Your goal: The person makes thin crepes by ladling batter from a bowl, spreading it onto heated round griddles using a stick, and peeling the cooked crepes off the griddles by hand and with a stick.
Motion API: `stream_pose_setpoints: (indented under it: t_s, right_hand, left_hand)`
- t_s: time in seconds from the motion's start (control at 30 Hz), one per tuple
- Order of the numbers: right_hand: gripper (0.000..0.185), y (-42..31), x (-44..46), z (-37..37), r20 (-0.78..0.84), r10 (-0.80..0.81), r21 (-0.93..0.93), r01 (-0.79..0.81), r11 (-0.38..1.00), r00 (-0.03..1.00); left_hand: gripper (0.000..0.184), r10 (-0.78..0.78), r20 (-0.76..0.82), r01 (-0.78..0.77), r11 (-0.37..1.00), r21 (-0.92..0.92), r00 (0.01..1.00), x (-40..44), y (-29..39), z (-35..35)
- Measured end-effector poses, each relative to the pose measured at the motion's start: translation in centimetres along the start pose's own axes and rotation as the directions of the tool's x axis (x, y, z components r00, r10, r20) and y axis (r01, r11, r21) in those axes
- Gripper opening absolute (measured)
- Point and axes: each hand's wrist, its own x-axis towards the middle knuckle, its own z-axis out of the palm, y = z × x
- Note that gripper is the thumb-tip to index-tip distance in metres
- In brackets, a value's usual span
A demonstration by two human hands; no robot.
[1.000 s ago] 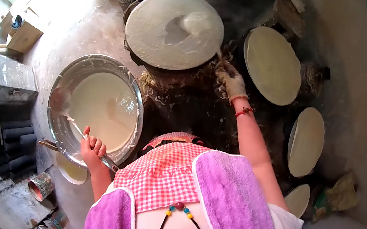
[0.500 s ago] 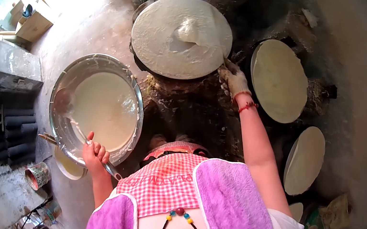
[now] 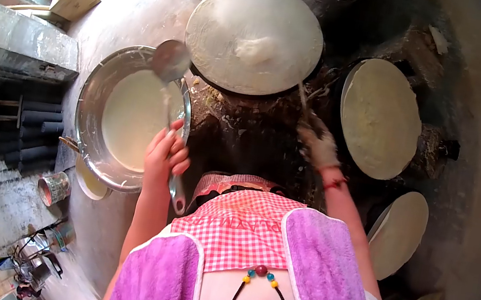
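My left hand (image 3: 168,154) is closed around the handle of a metal ladle (image 3: 171,61). The ladle's bowl is raised over the rim of a wide metal basin (image 3: 87,105), which contains pale batter (image 3: 134,119). On my right hand (image 3: 317,145) is a soiled light glove, and its blurred fingers close on a thin stick-like tool (image 3: 303,99). The tool's tip is near the right edge of a round griddle (image 3: 256,92). A pale batter layer (image 3: 229,27) covers that griddle, with a lump (image 3: 256,49) in its middle and steam above.
To the right are a second round griddle with a pale sheet (image 3: 380,119) and a third pale sheet (image 3: 399,235) lower down. A smaller bowl (image 3: 90,181) sits partly under the basin. Farther left are a bucket (image 3: 54,189) and a cardboard box (image 3: 76,0).
The ladle has risen from inside the basin and swung right, toward the griddle. My right hand has drawn back from the griddle's edge. The whole view has shifted.
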Motion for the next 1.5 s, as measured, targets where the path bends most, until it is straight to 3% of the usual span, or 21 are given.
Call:
stream_pose_setpoints:
  t_s: [0.07,0.17,0.3,0.37,0.5,0.57,0.67,0.7,0.73,0.77,0.83,0.9,1.0,1.07,1.17,1.23,1.3,1.33,1.37,1.4,1.5]
  right_hand:
    - [0.055,-0.6,0.7,4.8,0.199,-0.003,0.120,-0.021,0.993,0.980]
    - [0.046,-1.0,3.1,10.0,0.190,-0.036,0.135,0.011,0.991,0.981]
    - [0.044,-2.7,2.2,9.9,0.084,-0.154,0.299,0.123,0.946,0.984]
    - [0.040,-2.2,2.5,9.4,-0.017,-0.040,0.310,0.043,0.950,0.999]
    - [0.039,-0.3,1.3,14.7,0.141,0.042,0.193,-0.069,0.979,0.989]
    - [0.042,1.4,3.1,17.2,0.227,-0.015,0.460,-0.094,0.883,0.974]
    - [0.042,-0.8,0.4,15.3,0.203,-0.019,0.332,-0.051,0.942,0.979]
    - [0.040,-1.4,-0.5,14.1,0.216,-0.050,0.336,-0.026,0.942,0.975]
    - [0.039,-1.5,-1.2,13.5,0.114,-0.100,0.402,0.046,0.915,0.988]
    - [0.038,-1.8,-1.5,12.6,0.009,-0.152,0.456,0.131,0.880,0.988]
    - [0.037,-0.8,0.9,11.7,-0.023,0.146,0.715,-0.086,0.694,0.989]
    - [0.034,-0.2,0.3,13.6,-0.220,-0.038,0.171,0.077,0.982,0.975]
    - [0.047,0.3,0.5,17.4,0.057,-0.187,-0.254,0.195,0.947,0.981]
    - [0.051,-0.5,-1.0,17.9,0.088,-0.196,-0.305,0.214,0.928,0.977]
    - [0.050,0.4,-3.1,14.7,0.021,-0.142,0.095,0.139,0.986,0.990]
    - [0.044,2.1,-4.1,13.1,-0.217,-0.197,0.242,0.248,0.938,0.956]
    - [0.041,4.2,-4.7,13.2,-0.108,-0.251,-0.077,0.244,0.967,0.962]
    - [0.045,4.3,-6.1,14.1,-0.019,-0.276,-0.059,0.275,0.960,0.961]
    - [0.050,4.7,-6.2,14.5,0.031,-0.319,-0.325,0.312,0.893,0.947]
    - [0.051,5.6,-6.8,14.8,0.065,-0.357,-0.368,0.355,0.859,0.932]
    - [0.057,7.7,-10.8,12.6,-0.072,-0.441,-0.566,0.328,0.756,0.894]
  left_hand:
    - [0.028,-0.089,0.116,0.105,0.984,-0.141,0.989,2.5,-0.2,1.3]
    - [0.019,-0.185,0.228,0.247,0.928,-0.279,0.956,6.5,-0.1,2.7]
    - [0.012,-0.201,0.161,0.228,0.958,-0.175,0.966,8.8,2.2,4.0]
    - [0.009,-0.199,0.152,0.223,0.962,-0.160,0.968,9.2,2.8,3.8]
    - [0.010,-0.219,0.210,0.245,0.964,-0.102,0.953,9.0,1.7,2.8]
    - [0.010,-0.232,0.217,0.266,0.954,-0.141,0.948,8.5,1.9,3.8]
    - [0.031,-0.412,0.480,0.631,0.450,-0.632,0.774,9.3,5.3,1.6]
    - [0.038,-0.386,0.612,0.710,0.198,-0.676,0.690,8.8,7.2,1.2]
    - [0.046,-0.309,0.682,0.743,0.162,-0.649,0.663,8.0,8.1,0.2]
    - [0.046,-0.276,0.736,0.786,0.212,-0.581,0.619,7.2,8.8,-0.9]
    - [0.046,-0.206,0.723,0.687,0.556,-0.468,0.660,5.3,10.2,-2.5]
    - [0.045,-0.209,0.673,0.613,0.654,-0.443,0.710,5.0,11.6,-3.3]
    - [0.043,-0.258,0.540,0.534,0.715,-0.452,0.801,4.5,14.5,-4.5]
    - [0.043,-0.274,0.523,0.513,0.763,-0.393,0.807,3.2,16.6,-5.7]
    - [0.048,-0.175,0.532,0.378,0.876,-0.300,0.828,-0.4,18.8,-10.4]
    - [0.049,-0.036,0.531,0.241,0.916,-0.321,0.847,-2.5,19.2,-13.0]
    - [0.048,-0.139,0.424,0.232,0.957,-0.176,0.895,-1.6,20.0,-14.0]
    - [0.048,-0.217,0.428,0.353,0.896,-0.270,0.877,-1.5,19.6,-13.2]
    - [0.048,-0.245,0.459,0.384,0.892,-0.238,0.854,-1.1,19.3,-13.0]
    - [0.048,-0.311,0.440,0.456,0.847,-0.274,0.842,-0.4,19.0,-13.3]
    - [0.048,-0.521,0.361,0.632,0.673,-0.384,0.774,2.0,17.3,-13.7]
